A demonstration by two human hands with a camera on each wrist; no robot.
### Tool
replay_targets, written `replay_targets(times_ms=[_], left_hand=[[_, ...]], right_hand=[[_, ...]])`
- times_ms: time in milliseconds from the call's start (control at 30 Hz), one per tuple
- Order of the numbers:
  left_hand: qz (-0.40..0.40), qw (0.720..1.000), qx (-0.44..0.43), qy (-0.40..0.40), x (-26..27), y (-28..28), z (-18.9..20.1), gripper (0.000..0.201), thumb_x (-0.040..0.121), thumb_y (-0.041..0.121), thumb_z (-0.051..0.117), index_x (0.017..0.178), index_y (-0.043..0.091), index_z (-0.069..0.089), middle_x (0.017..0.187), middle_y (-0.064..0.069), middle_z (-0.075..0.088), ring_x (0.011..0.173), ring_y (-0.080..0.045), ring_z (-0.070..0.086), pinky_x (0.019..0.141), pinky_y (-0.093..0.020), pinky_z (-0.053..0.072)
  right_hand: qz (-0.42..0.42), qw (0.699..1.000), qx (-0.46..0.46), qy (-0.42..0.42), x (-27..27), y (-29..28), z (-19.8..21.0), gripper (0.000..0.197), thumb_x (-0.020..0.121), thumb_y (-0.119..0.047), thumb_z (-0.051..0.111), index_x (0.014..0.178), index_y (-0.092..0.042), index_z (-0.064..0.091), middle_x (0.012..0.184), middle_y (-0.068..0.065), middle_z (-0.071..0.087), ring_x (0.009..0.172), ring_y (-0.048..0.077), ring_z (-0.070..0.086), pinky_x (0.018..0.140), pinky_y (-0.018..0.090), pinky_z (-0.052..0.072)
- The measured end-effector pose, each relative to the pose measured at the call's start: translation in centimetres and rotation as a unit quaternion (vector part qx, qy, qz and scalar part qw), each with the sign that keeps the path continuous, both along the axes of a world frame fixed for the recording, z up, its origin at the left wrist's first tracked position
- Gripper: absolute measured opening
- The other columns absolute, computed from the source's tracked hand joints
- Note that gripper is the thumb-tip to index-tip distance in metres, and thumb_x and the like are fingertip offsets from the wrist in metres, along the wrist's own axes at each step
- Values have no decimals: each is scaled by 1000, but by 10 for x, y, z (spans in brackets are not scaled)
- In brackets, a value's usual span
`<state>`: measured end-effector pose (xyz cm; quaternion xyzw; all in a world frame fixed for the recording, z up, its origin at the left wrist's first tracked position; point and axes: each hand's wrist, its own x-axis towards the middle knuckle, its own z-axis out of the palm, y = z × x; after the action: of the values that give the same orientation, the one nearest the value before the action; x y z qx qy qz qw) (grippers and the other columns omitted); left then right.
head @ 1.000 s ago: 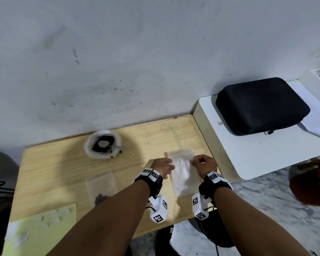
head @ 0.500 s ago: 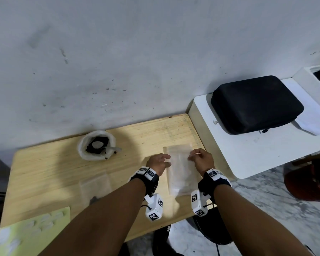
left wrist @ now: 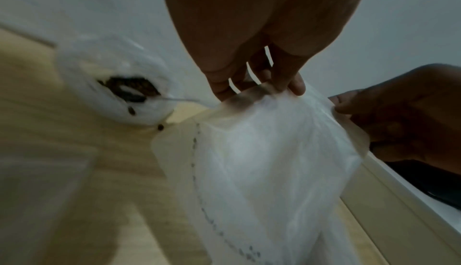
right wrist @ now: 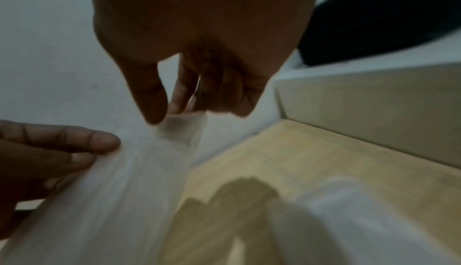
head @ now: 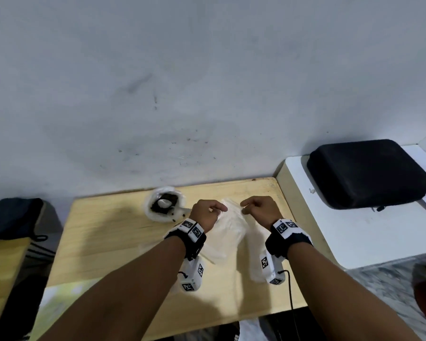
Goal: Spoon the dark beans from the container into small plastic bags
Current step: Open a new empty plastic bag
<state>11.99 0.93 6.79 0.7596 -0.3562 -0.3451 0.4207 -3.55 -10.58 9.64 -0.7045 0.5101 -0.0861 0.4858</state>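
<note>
Clear plastic bag, pinched at its mouth by left hand and right hand above the bench's back edge, beside the beans: opening step; next, spread mouth, then spoon.

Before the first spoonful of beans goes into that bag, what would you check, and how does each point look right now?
1. Both hands hold the bag: ok. The left hand and the right hand each pinch the top edge of the plastic bag.
2. Bag mouth open wide enough for a spoon: cannot tell; the edge is blurred.
3. Beans within reach: ok. The container sits on the wooden table, just left of the left hand.
4. Spoon ready: ok. The spoon lies in the container.
5. A hand free to scoop: not ok. Both are busy with the bag.
6. Spills: not ok. A few loose beans lie beside the container.
</note>
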Motion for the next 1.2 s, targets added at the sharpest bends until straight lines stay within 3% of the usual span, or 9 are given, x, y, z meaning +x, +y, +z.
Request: replay_targets(times_ms=[67, 167, 300, 433, 567, 667, 767, 1000, 1200], left_hand=[[-9, 1000, -3, -20, 16, 12, 10, 30, 84, -2, 55, 80, 20, 76, 81, -1, 72, 55, -9, 56, 61, -18, 45], [19, 998, -13, -66, 39, 29, 24, 27, 84, 1, 58, 81, 23, 74, 94, 0, 71, 78, -20, 64, 75, -24, 49], [155, 979, -39, -126, 61, 51, 41, 19, 75, 17, 74, 74, 35, 68, 93, 8, 64, 79, -14, 63, 78, -31, 52], [200, 978, -49, -28, 78, 69, 61, 19, 72, 36, 79, 68, 20, 71, 68, 0, 69, 64, -14, 65, 67, -30, 56], [183, 982, -19, 35, 92, 83, 68, 38, 74, 52, 71, 69, 14, 70, 69, -8, 72, 67, -22, 70, 65, -31, 57], [177, 983, -24, 41, 100, 91, 76, 27, 82, 36, 64, 67, 14, 69, 69, -8, 71, 68, -28, 71, 63, -33, 56], [175, 984, -20, 22, 105, 98, 85, 25, 83, 18, 53, 69, 4, 68, 62, -5, 68, 58, -28, 68, 50, -22, 48], [172, 985, -7, 13, 107, 104, 92, 24, 80, 18, 53, 67, 3, 66, 61, -6, 69, 50, -22, 66, 53, -29, 53], [163, 986, -20, 3, 106, 107, 95, 26, 84, 10, 51, 74, -12, 60, 63, -13, 65, 46, -20, 56, 49, -22, 47]], right_hand=[[67, 997, 31, 26, 21, 7, 13, 20, 69, -8, 74, 67, -27, 77, 77, -4, 74, 82, 16, 66, 75, 24, 53], [111, 990, 69, 43, 47, 21, 30, 14, 72, -5, 73, 74, -18, 78, 69, -2, 67, 59, 12, 47, 45, 16, 33], [78, 991, 110, -14, 78, 40, 44, 13, 73, -6, 75, 82, -16, 78, 69, -3, 62, 64, 15, 35, 54, 25, 22], [68, 986, 134, -75, 110, 64, 56, 9, 73, -15, 82, 79, -19, 77, 61, -12, 62, 70, 12, 43, 63, 29, 30], [90, 978, 162, -93, 135, 84, 63, 11, 72, -19, 84, 78, -22, 75, 59, -15, 62, 71, 12, 45, 65, 30, 33], [103, 976, 167, -99, 147, 93, 64, 11, 72, -22, 84, 78, -22, 75, 65, -11, 63, 70, 13, 44, 62, 28, 32], [102, 977, 154, -103, 155, 97, 63, 14, 72, -32, 83, 72, -24, 72, 69, -10, 64, 71, 15, 46, 58, 25, 34], [148, 981, 34, -123, 164, 106, 70, 7, 85, -8, 73, 81, -5, 68, 63, -3, 60, 39, -5, 47, 39, 8, 32], [179, 979, -42, -93, 167, 102, 70, 10, 78, -9, 76, 70, -10, 70, 73, -3, 72, 69, 9, 64, 63, 20, 48]])
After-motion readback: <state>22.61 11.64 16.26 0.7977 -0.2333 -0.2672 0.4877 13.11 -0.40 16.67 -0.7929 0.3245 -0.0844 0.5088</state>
